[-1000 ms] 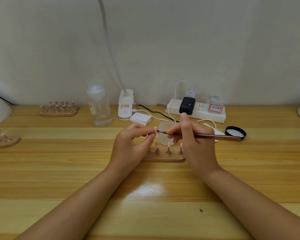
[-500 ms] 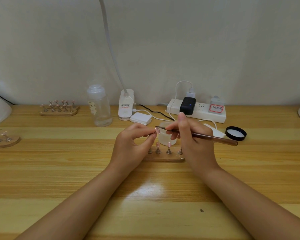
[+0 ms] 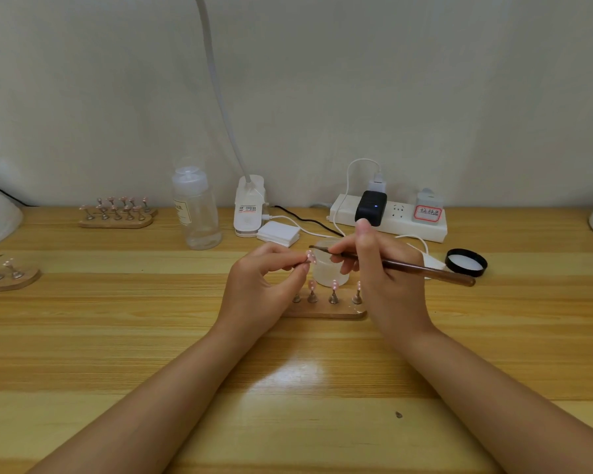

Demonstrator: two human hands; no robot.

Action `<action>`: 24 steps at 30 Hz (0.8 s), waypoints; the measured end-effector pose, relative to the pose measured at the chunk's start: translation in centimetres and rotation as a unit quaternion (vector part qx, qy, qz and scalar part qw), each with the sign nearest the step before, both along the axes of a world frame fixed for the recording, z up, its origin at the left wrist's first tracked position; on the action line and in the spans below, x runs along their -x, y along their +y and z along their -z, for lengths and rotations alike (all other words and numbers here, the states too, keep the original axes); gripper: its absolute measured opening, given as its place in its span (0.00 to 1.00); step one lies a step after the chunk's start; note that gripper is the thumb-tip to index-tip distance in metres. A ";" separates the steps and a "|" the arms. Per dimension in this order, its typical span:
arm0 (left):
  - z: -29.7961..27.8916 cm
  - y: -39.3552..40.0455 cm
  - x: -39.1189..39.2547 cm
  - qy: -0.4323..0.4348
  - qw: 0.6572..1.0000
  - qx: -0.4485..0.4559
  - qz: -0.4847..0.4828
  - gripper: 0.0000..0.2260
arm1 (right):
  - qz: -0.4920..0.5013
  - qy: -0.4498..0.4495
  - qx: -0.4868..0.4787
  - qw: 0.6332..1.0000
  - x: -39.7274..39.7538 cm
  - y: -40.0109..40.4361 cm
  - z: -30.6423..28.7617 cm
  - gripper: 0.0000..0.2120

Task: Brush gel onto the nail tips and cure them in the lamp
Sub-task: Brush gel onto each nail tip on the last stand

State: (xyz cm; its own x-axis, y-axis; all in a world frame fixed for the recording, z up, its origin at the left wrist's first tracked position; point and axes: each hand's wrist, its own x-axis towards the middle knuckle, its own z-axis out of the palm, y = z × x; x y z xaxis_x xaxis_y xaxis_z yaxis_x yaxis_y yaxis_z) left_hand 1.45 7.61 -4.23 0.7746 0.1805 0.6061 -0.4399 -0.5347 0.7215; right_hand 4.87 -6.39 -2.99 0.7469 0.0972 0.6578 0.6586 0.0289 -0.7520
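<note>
While left hand (image 3: pixel 264 282) pinches tip (image 3: pixel 310 256) steady for coating, right hand (image 3: pixel 380 268) grips brush (image 3: pixel 408 267), bristles just above tip; jar (image 3: pixel 329 265) behind.

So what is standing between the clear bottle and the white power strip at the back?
In the head view, the white lamp base and a small white box stand between the clear bottle and the power strip.

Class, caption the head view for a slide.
Left hand holds a nail tip; right hand brings the brush to it.
</note>
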 end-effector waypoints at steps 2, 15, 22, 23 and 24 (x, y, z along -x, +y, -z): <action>0.0 0.0 0.0 0.001 1.000 -0.005 0.000 0.10 | -0.003 -0.004 0.021 1.000 0.0 0.0 0.1 0.17; -0.1 -0.1 0.1 0.002 1.000 -0.006 -0.004 0.11 | 0.006 0.012 -0.043 0.999 0.0 -0.2 -0.1 0.21; -0.1 0.0 0.1 0.001 1.000 -0.012 -0.006 0.09 | 0.000 0.028 -0.004 1.000 0.1 0.1 0.1 0.18; -0.1 -0.1 0.1 0.002 1.000 -0.013 -0.006 0.09 | -0.002 0.028 -0.006 1.000 0.1 0.1 0.1 0.18; -0.2 -0.1 0.1 0.003 1.000 -0.014 -0.006 0.09 | -0.004 0.029 -0.011 1.000 0.1 0.1 0.1 0.19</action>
